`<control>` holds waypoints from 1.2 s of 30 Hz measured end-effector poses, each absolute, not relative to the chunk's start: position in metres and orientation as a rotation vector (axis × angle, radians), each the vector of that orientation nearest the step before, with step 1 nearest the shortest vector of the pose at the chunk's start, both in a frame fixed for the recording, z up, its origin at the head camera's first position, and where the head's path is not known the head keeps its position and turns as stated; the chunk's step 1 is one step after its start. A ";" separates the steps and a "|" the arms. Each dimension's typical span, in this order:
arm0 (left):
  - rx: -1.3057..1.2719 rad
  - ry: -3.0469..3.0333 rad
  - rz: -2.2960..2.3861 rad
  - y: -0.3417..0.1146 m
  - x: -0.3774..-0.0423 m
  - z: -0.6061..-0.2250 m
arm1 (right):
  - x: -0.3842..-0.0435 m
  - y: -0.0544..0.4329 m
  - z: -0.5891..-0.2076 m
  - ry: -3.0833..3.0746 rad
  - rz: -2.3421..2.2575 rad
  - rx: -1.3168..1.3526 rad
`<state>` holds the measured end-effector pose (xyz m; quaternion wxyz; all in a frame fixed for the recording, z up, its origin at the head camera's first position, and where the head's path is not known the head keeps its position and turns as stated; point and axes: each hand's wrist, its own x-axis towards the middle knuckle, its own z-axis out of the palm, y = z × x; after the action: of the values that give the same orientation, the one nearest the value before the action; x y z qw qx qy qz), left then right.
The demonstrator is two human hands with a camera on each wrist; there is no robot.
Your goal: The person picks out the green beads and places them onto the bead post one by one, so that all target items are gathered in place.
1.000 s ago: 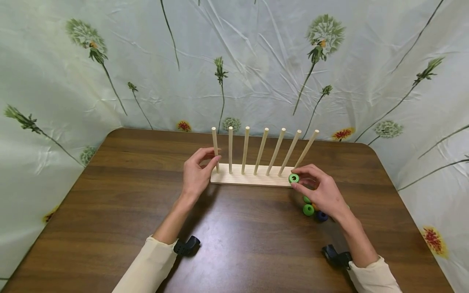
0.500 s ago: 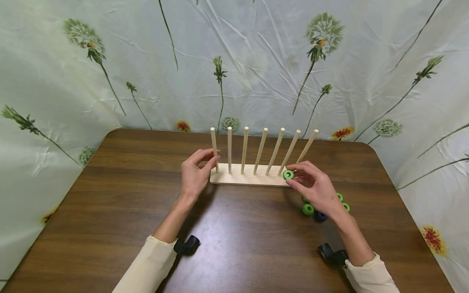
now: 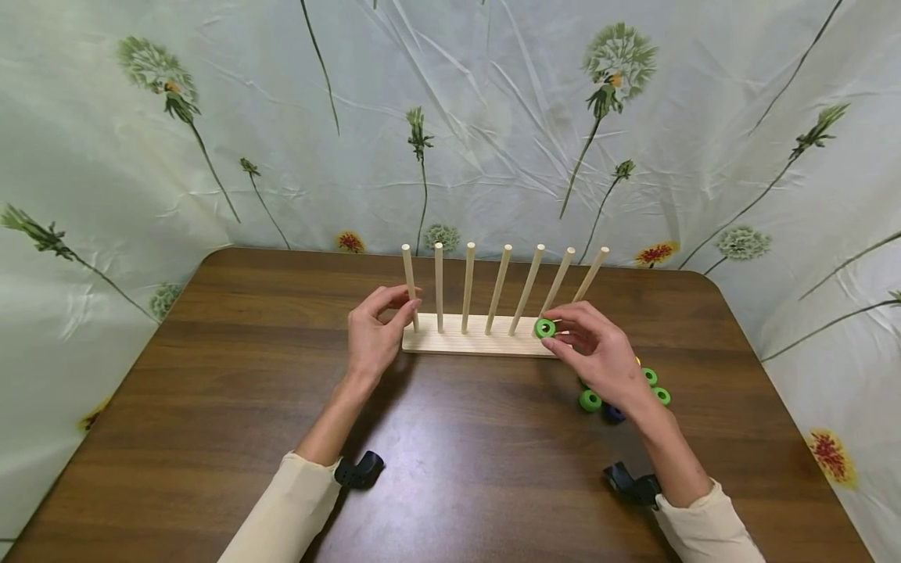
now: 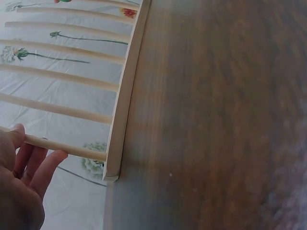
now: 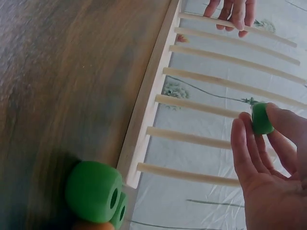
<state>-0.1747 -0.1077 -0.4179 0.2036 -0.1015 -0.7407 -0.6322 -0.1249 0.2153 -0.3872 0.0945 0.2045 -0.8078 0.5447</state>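
Note:
A pale wooden base (image 3: 479, 344) carries a row of several upright dowels (image 3: 468, 289). My left hand (image 3: 376, 332) pinches the leftmost dowel (image 4: 72, 149) between thumb and fingers, low on its length in the head view. My right hand (image 3: 598, 352) holds a green bead (image 3: 545, 328) by its sides, its hole facing up toward the head camera. This bead (image 5: 262, 119) is in front of the dowels near the right end of the row and is not threaded on any. No beads show on the dowels.
More green beads (image 3: 590, 400) lie on the brown table (image 3: 450, 469) at the right, partly hidden by my right hand. A dark blue bead (image 3: 615, 414) and a bit of yellow (image 3: 637, 362) show among them. A flowered cloth (image 3: 493, 117) hangs behind the table.
My right hand has carried the green bead leftward along the front of the row and slightly farther from me. My left hand stays at the leftmost dowel.

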 end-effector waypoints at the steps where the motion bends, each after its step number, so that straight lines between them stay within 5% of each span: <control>1: -0.284 -2.066 -1.766 -0.108 -0.175 -0.418 | -0.125 0.214 -0.387 -2.392 1.607 0.612; 36: -0.238 -2.054 -1.777 -0.107 -0.175 -0.421 | -0.130 0.188 -0.372 -2.260 1.534 0.665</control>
<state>-0.1752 -0.1073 -0.4205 0.2063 -0.0854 -0.7372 -0.6377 -0.1300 0.1881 -0.3716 0.1644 0.2335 -0.7929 0.5383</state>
